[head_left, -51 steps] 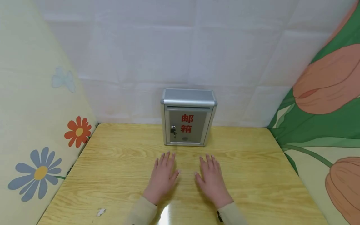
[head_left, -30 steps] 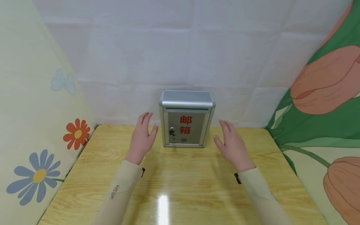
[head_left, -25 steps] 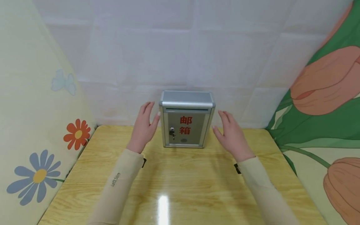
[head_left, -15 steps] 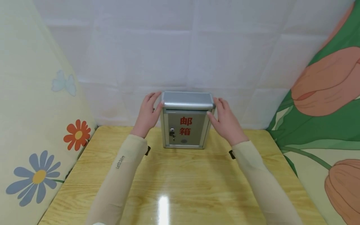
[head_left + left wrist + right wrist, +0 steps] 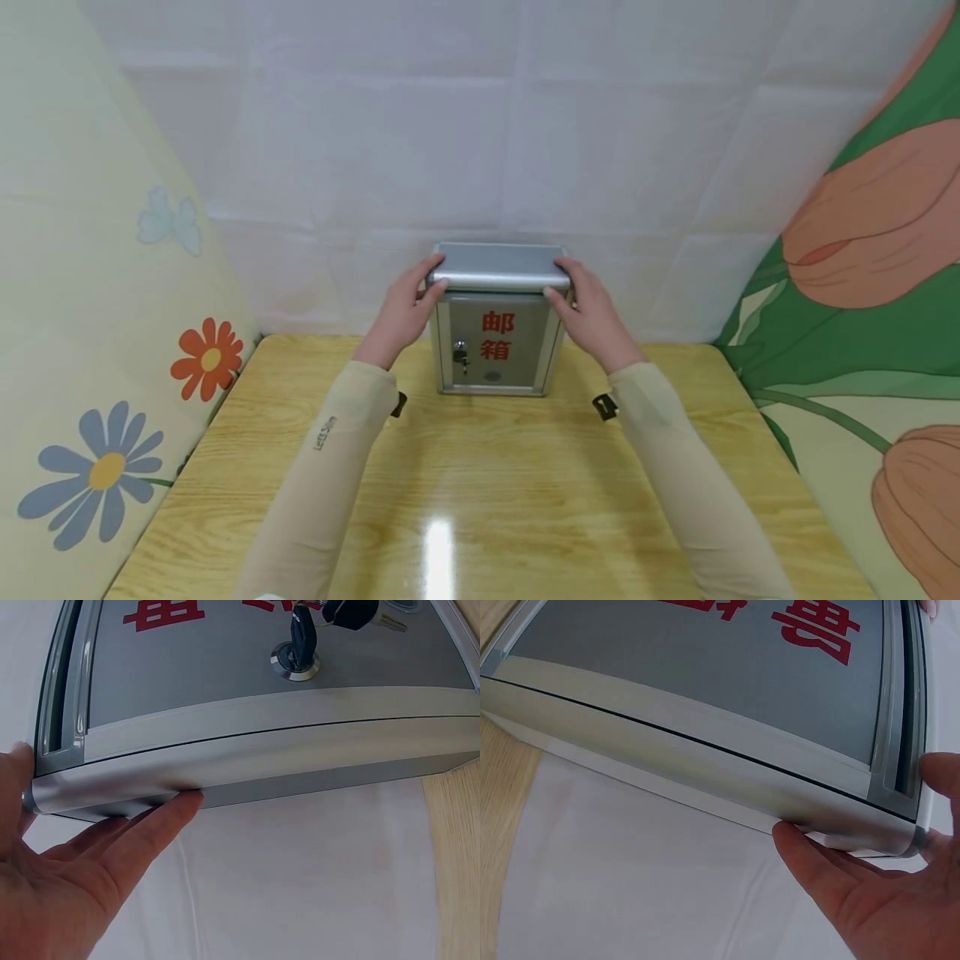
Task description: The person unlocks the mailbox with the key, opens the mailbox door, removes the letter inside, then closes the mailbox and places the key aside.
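Note:
A silver-grey mailbox (image 5: 517, 367) with red characters stands upright at the back of the table, before the white cloth. My left hand (image 5: 401, 318) holds its top left corner, thumb at the front edge and fingers on the side and top. At the opposite top corner my right hand (image 5: 594, 323) grips in the same way. Both wrist views show the fingertips (image 5: 180, 806) against the mailbox's side walls (image 5: 667, 769). A key (image 5: 303, 634) sits in the lock on the door, with another key hanging beside it. The slot under the lid is partly visible.
The wooden table (image 5: 495, 483) reaches forward from the mailbox. White cloth (image 5: 360, 150) hangs closely behind it. Flower-printed cloths flank the table, a pale one (image 5: 75, 275) at left and a green one with tulips (image 5: 870, 333) at right.
Both hands rose from above the table front, spread to either side of the mailbox, then closed in on its top corners. The mailbox stays in about the same place.

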Demonstrator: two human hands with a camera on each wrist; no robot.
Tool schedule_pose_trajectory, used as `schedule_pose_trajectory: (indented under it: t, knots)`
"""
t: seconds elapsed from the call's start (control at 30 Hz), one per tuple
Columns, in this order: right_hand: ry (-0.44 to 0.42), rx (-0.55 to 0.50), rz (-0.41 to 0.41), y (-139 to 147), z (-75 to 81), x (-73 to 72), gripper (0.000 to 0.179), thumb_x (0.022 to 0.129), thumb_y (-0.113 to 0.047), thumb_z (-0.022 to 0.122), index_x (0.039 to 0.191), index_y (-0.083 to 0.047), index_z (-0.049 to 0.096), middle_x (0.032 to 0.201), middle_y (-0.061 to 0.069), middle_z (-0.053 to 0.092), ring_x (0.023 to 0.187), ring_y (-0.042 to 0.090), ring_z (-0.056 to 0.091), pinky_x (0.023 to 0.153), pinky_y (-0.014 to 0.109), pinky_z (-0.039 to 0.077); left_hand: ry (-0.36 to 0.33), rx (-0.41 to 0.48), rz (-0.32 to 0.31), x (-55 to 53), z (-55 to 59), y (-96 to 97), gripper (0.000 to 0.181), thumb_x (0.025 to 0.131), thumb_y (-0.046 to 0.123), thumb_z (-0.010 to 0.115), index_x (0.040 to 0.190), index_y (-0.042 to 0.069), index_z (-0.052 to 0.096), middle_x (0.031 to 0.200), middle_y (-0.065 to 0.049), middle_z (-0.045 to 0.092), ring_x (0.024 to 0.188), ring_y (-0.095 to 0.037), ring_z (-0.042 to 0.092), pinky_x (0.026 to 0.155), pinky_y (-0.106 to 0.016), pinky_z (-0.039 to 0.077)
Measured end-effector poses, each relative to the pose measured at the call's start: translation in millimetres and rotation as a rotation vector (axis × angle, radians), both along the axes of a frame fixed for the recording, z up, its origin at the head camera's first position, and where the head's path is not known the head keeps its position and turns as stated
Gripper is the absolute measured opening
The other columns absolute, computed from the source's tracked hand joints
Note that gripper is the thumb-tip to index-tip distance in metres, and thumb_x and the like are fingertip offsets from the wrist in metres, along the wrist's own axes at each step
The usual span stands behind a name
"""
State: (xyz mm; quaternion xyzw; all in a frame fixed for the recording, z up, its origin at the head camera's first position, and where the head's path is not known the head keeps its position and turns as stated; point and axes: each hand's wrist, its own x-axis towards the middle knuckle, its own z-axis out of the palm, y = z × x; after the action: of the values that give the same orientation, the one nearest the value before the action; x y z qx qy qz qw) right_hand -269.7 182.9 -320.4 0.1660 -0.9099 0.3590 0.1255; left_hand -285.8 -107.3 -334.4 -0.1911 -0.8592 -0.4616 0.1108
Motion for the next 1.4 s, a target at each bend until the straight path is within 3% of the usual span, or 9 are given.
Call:
schedule_pose_trajectory:
  t: [0.33, 0.5, 0.87, 1.17, 1.4]
  knots:
    - [0.034, 0.000, 0.009, 2, -4.5, 10.8, 0.056, 0.099, -0.028, 0.054, 0.147, -0.009, 0.033, 0.143, 0.024, 0.038, 0.125, 0.038, 0.042, 0.095, 0.052, 0.041, -0.005, -0.007, -0.001, 6.0, -2.0, -1.7, 0.050, 0.101, 0.031, 0.049, 0.148, 0.020, 0.038, 0.148, -0.014, 0.036, 0.127, -0.029, 0.044, 0.093, -0.039, 0.046]
    - [0.025, 0.000, 0.009, 3, -6.2, 19.7, 0.057, 0.100, -0.031, 0.052, 0.149, -0.011, 0.031, 0.142, 0.025, 0.038, 0.119, 0.039, 0.047, 0.093, 0.052, 0.043, -0.007, -0.004, -0.009, 15.9, -2.9, -2.9, 0.050, 0.101, 0.031, 0.049, 0.148, 0.020, 0.038, 0.147, -0.014, 0.037, 0.119, -0.032, 0.051, 0.088, -0.041, 0.049]
    - [-0.047, -0.026, 0.008, 1, -6.4, 44.6, 0.060, 0.099, -0.037, 0.050, 0.151, -0.017, 0.027, 0.145, 0.022, 0.034, 0.119, 0.040, 0.048, 0.087, 0.048, 0.049, 0.040, -0.044, -0.021, 44.8, -2.2, -6.4, 0.051, 0.101, 0.032, 0.048, 0.148, 0.017, 0.038, 0.146, -0.010, 0.039, 0.131, -0.024, 0.040, 0.097, -0.039, 0.043]
    - [-0.050, -0.023, 0.003, 8, -5.9, 60.7, 0.059, 0.099, -0.039, 0.049, 0.151, -0.020, 0.028, 0.148, 0.020, 0.032, 0.115, 0.042, 0.050, 0.084, 0.049, 0.050, 0.069, -0.039, -0.024, 62.6, -2.7, -1.2, 0.051, 0.100, 0.031, 0.049, 0.148, 0.017, 0.039, 0.137, -0.014, 0.045, 0.124, -0.026, 0.045, 0.096, -0.038, 0.044]
    - [-0.057, -0.026, 0.017, 11, -6.8, 67.8, 0.061, 0.099, -0.042, 0.048, 0.152, -0.021, 0.027, 0.148, 0.020, 0.032, 0.116, 0.042, 0.050, 0.082, 0.049, 0.051, 0.048, -0.046, -0.006, 74.1, -3.5, -1.2, 0.051, 0.100, 0.035, 0.049, 0.148, 0.021, 0.038, 0.132, -0.015, 0.046, 0.116, -0.030, 0.052, 0.091, -0.040, 0.048]
